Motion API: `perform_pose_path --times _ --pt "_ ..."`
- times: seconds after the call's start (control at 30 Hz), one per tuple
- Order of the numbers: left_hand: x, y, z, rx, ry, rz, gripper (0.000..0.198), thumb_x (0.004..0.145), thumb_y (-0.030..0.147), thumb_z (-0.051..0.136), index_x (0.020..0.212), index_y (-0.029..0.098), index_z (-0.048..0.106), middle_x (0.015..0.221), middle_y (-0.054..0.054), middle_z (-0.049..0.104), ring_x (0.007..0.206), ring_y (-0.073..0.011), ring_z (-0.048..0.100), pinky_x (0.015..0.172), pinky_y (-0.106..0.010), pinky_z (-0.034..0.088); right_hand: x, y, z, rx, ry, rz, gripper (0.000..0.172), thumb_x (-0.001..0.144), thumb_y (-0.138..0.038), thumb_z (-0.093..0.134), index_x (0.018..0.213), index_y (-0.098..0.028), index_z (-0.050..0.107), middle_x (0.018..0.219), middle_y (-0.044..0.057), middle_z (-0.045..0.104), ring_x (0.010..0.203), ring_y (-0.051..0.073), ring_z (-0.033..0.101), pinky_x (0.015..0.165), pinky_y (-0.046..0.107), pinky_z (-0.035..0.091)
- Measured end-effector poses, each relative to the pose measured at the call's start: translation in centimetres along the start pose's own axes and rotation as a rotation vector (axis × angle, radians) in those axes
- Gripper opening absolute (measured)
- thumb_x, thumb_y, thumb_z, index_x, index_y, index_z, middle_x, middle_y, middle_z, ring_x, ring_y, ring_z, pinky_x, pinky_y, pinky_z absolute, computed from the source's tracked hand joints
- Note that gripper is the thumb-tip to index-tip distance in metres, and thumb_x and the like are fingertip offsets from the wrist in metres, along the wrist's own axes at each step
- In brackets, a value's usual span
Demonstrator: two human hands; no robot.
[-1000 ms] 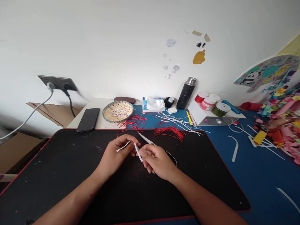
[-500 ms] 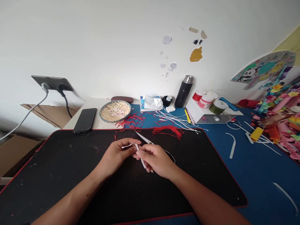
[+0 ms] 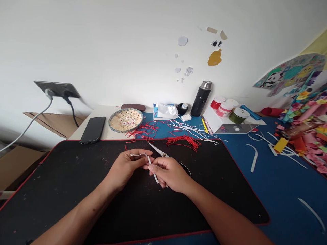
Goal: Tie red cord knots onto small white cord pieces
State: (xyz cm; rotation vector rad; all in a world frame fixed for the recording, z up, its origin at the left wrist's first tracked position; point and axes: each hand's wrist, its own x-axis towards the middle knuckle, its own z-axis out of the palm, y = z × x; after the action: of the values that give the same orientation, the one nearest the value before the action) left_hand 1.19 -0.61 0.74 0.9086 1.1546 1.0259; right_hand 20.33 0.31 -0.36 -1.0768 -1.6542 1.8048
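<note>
Between my two hands, over the black mat [image 3: 122,211], is a narrow white paper strip [image 3: 149,160]. My left hand [image 3: 127,166] pinches it near its upper part, where a thin twisted white end [image 3: 136,155] curls over the fingers. Thumb and fingers of my right hand [image 3: 166,173] are closed on the lower length, whose flat tail pokes out below the thumb. Just behind the hands lie scissors [image 3: 159,150], blades pointing away to the left, handles partly covered by my right hand. A bundle of red strings [image 3: 182,142] lies beyond them.
A woven basket [image 3: 112,127] with small bits inside and a phone [image 3: 93,130] are at the back left. Behind are a tissue box [image 3: 159,115], white strings [image 3: 194,130] and a black flask [image 3: 201,100]. Loose paper strips [image 3: 253,160] lie on the blue surface at right.
My left hand has shifted slightly left, and the thin twisted end lies a little further out over its fingers. My right hand stays nearly in place; the view has tilted slightly.
</note>
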Motion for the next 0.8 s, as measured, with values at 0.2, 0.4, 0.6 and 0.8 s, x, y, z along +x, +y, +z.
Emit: perform_pose_path --times 0.2,0.4,0.6,0.8 --pt "0.0 -0.3 -0.4 -0.037 0.02 0.032 0.028 0.071 0.032 0.092 0.093 0.017 0.084 0.082 -0.006 0.082 0.067 -0.0159 0.068 0.067 -0.025 0.054 0.1 0.0 -0.1 -0.009 0.015 0.022 0.034 0.099 -0.047 0.063 0.081 -0.017 0.063 0.048 -0.008 0.05 0.039 0.008 0.046 0.042 0.019 0.034" --pt "-0.4 0.0 0.0 -0.013 0.047 0.055 0.031 0.07 0.035 0.093 0.094 0.018 0.083 0.086 -0.008 0.083 0.072 -0.0191 0.07 0.07 -0.028 0.056 0.1 0.0 -0.2 -0.029 0.015 0.035 0.035 0.099 -0.047 0.062 0.081 -0.017 0.063 0.046 -0.008 0.051 0.038 0.007 0.046 0.042 0.018 0.034" --pt "-1.0 0.7 0.3 0.116 0.076 0.135 0.031 0.077 0.044 0.088 0.094 0.019 0.082 0.089 -0.008 0.083 0.076 -0.0213 0.071 0.071 -0.03 0.057 0.0 0.2 -0.1 -0.016 0.003 0.034 0.037 0.1 -0.049 0.061 0.081 -0.017 0.063 0.046 -0.007 0.051 0.038 0.007 0.046 0.041 0.017 0.034" --pt "-0.9 0.5 -0.4 0.027 0.08 0.167 0.027 0.08 0.04 0.086 0.096 0.019 0.081 0.094 -0.008 0.083 0.072 -0.0193 0.071 0.07 -0.03 0.057 -0.1 0.0 0.0 -0.04 -0.009 0.034 0.03 0.1 -0.041 0.062 0.083 -0.017 0.064 0.046 -0.007 0.052 0.038 0.008 0.047 0.041 0.018 0.034"
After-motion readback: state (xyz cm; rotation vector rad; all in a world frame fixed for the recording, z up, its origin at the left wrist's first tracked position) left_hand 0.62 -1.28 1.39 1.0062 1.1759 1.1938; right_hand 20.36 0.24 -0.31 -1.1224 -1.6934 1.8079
